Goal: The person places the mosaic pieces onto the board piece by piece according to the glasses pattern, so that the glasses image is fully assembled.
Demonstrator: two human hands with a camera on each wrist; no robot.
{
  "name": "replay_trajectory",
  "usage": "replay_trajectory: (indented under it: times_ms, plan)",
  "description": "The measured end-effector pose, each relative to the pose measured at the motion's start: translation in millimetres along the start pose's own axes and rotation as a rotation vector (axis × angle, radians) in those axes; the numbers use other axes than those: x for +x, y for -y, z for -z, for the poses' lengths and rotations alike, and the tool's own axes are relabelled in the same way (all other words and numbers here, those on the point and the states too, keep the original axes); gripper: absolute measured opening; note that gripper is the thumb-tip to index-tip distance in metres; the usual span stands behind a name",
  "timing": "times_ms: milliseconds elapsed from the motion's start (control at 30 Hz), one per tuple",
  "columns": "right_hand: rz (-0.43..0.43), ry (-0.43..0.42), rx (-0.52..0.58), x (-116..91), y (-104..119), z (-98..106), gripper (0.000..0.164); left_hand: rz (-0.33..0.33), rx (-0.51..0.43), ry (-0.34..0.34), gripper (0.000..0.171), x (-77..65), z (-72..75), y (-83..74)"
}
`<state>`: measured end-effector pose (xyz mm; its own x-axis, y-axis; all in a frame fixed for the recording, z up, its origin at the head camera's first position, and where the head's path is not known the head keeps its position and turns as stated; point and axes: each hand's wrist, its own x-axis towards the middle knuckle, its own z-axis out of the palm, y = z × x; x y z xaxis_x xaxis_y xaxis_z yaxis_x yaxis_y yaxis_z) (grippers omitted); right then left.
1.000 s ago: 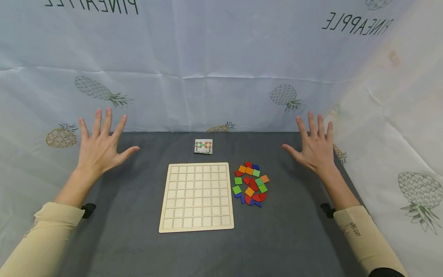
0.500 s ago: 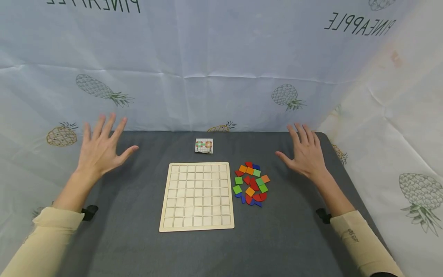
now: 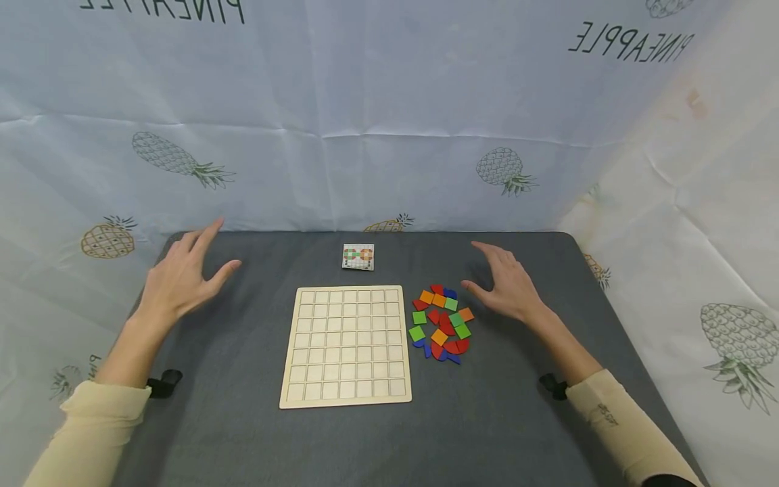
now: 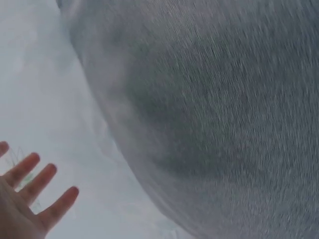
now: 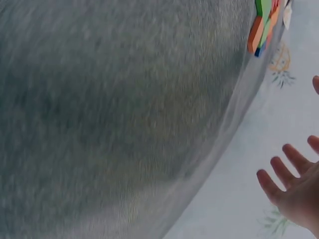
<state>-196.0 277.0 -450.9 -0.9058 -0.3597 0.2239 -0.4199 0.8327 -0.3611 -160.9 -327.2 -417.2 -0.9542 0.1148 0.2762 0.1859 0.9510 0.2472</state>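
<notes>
My left hand [image 3: 179, 281] hovers over the left side of the grey table, its fingers extended and nothing in them. On the other side my right hand [image 3: 510, 284] hangs with relaxed fingers, thumb pointing toward a cluster of coloured tiles [image 3: 439, 337]. Those tiles are green, orange and red squares and curved pieces, with some blue ones. Left of them lies a wooden grid board [image 3: 347, 346] with bare square cells. A small card [image 3: 358, 257] printed with a coloured pattern sits behind the board. The left wrist view shows the left fingers [image 4: 59, 206] spread.
Grey cloth covers the table [image 3: 365, 446]. A pale curtain [image 3: 341, 176] printed with pineapples hangs behind the table's far edge and along its right side. Black straps [image 3: 164, 383] show at both wrists.
The right hand has moved left and down toward the coloured tiles, its fingers less spread. The left hand has lowered and its fingers have drawn closer together. Board, card and tiles stay put.
</notes>
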Motion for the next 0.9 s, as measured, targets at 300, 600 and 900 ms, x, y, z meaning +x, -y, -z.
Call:
replay_trajectory:
  times_ms: [300,600,900]
  plan:
    - [0.031,0.157,0.185,8,11,-20,0.065,-0.003,-0.199,0.112,0.072,-9.8,-2.9,-17.9]
    - [0.087,0.260,0.281,23,14,-39,0.037,-0.014,-0.382,0.380,0.055,-26.2,-11.7,-47.1]
    - [0.112,0.276,0.279,33,15,-40,0.030,0.027,-0.588,0.559,0.052,-49.6,-38.5,-77.6]
